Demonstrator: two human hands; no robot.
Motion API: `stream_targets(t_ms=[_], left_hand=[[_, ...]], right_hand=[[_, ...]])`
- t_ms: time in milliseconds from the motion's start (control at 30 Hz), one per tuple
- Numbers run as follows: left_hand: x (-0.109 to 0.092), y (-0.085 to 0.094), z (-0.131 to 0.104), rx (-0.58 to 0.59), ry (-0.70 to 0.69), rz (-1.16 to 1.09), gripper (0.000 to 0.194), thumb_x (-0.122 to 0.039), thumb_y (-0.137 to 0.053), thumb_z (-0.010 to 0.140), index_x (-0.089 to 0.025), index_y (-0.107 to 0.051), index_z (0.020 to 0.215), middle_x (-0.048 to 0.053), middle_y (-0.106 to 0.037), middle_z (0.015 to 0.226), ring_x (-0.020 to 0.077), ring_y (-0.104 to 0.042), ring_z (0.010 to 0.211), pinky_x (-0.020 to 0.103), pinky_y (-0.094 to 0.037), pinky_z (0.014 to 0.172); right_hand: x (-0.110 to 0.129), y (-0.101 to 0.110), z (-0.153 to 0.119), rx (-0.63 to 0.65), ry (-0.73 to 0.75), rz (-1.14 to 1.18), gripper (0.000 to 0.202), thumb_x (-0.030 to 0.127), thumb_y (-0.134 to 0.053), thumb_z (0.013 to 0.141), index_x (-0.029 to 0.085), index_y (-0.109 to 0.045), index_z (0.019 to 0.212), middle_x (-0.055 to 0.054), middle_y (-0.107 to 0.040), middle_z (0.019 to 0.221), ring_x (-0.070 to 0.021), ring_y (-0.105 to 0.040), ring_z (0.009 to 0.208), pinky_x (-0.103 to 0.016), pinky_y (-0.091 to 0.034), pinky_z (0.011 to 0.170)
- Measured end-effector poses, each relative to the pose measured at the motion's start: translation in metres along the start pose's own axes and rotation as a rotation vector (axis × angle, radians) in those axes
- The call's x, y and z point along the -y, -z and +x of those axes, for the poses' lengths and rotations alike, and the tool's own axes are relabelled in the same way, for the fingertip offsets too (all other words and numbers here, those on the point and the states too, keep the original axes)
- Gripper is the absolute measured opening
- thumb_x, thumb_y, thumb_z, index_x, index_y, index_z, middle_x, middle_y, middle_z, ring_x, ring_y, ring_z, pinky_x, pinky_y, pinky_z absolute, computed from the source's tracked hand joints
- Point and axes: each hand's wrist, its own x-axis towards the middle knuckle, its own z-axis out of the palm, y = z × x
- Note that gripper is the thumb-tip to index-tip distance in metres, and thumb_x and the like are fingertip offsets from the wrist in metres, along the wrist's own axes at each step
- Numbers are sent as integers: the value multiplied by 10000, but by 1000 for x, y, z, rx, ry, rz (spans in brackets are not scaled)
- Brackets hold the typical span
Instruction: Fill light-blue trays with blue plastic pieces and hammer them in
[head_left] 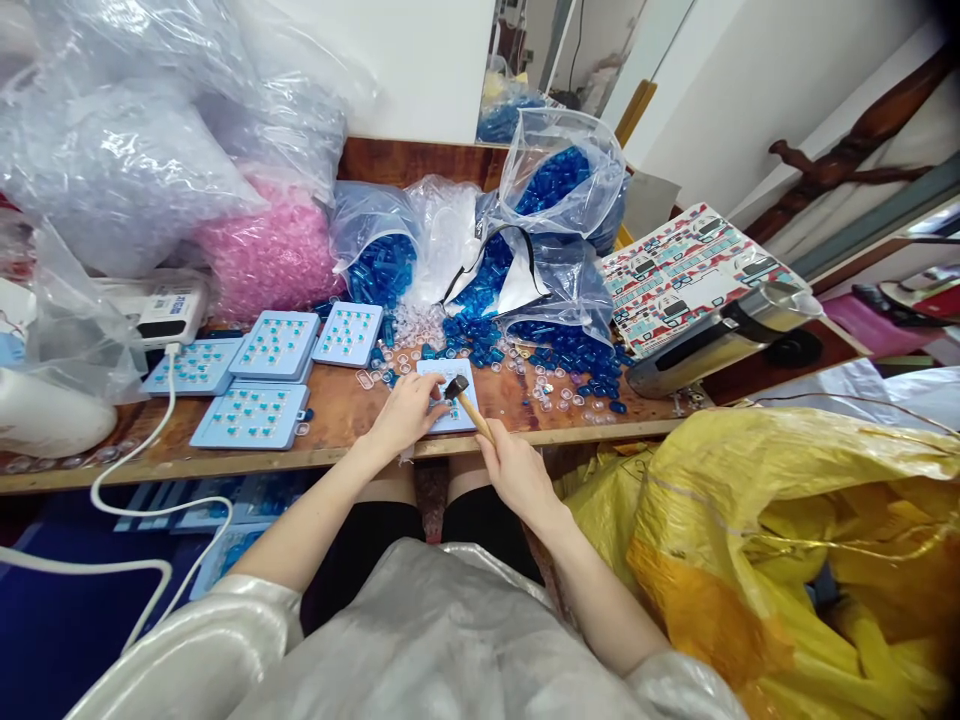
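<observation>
Head view. The light-blue panel (454,368) lies on the wooden table (525,436) near its front edge, at the centre of the frame. Its longer axis runs roughly up and down the frame, away from the person.

The left hand (405,408) reaches in from the lower left, its fingertips at the panel's left-hand part. Thumb and index finger are drawn to a narrow spacing; whether they pinch a small piece cannot be determined. This is the nearer hand to the panel.

The right hand (517,470) is closed round the wooden handle of the hammer (476,414), beyond the panel's lower right corner. The handle slants from the right hand up and leftward, placing the dark hammer head (455,387) over the panel's middle, just to the right of the left fingertips. The clearance there is narrow. Contact between head and panel cannot be confirmed.

Surroundings: four piles or single panels bearing small blue parts, the lowest (247,415) among them, are at left of centre. Loose blue pieces (480,345) lie beyond the panel, with clear pieces (559,393) scattered to its right.
</observation>
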Motion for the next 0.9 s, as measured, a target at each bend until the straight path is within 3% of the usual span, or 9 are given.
stream_targets(t_ms=[100, 200, 300, 400, 500, 667, 800, 900], left_hand=[[5, 5, 2, -35, 4, -11, 332, -289, -574, 798, -164, -461, 1083, 53, -594, 933, 199, -522, 911, 342, -412, 828], [24, 15, 12, -125, 49, 103, 268, -190, -472, 836, -152, -498, 1101, 94, -564, 1088, 212, -486, 1021, 350, -397, 880], [49, 24, 28, 17, 97, 304, 266, -83, -418, 810, -142, -588, 1005, 110, -599, 1019, 229, -512, 970, 362, -410, 839], [64, 28, 40, 174, 106, 406, 207, -108, -435, 804, -126, -627, 879, 113, -619, 839, 227, -548, 840, 354, -429, 772], [58, 26, 38, 97, 86, 384, 211, -124, -415, 815, -123, -606, 903, 105, -613, 835, 214, -548, 809, 344, -436, 761], [36, 19, 24, -25, -19, 280, 235, -104, -400, 807, -129, -585, 949, 99, -582, 936, 210, -510, 904, 342, -432, 822], [45, 16, 32, -50, 31, 341, 395, -42, -385, 775, -141, -542, 1124, 121, -518, 1159, 236, -461, 1038, 378, -415, 855], [59, 16, 47, 62, 56, 393, 350, -78, -411, 795, -167, -573, 1092, 112, -534, 1158, 245, -477, 1008, 381, -419, 816]], right_hand=[[-6, 3, 0, -62, 8, 61, 288, 326, -325, 914, 203, -512, 1095, -70, -676, 836, -222, -642, 759, -258, -412, 619], [-14, 4, -2, -128, -2, 140, 312, 346, -326, 910, 188, -507, 1110, -63, -673, 808, -220, -639, 730, -263, -414, 632], [-17, 1, -5, -126, -1, 177, 311, 345, -332, 904, 180, -526, 1083, -55, -669, 765, -209, -633, 681, -259, -412, 617], [-17, -1, -7, -124, 7, 199, 306, 343, -344, 898, 182, -533, 1076, -59, -678, 809, -203, -633, 696, -251, -411, 612], [-17, -1, -9, -134, 2, 223, 304, 345, -352, 893, 185, -536, 1076, -62, -681, 858, -200, -634, 716, -248, -411, 618], [-23, 0, -10, -126, -50, 259, 311, 360, -343, 893, 183, -539, 1056, -43, -660, 723, -183, -605, 617, -236, -401, 575], [-24, 1, -10, -125, -57, 273, 305, 360, -349, 888, 179, -540, 1042, -36, -644, 707, -173, -585, 594, -236, -399, 577], [-23, 1, -10, -139, -42, 270, 298, 354, -348, 884, 173, -551, 1006, -41, -643, 722, -166, -571, 579, -231, -390, 556]])
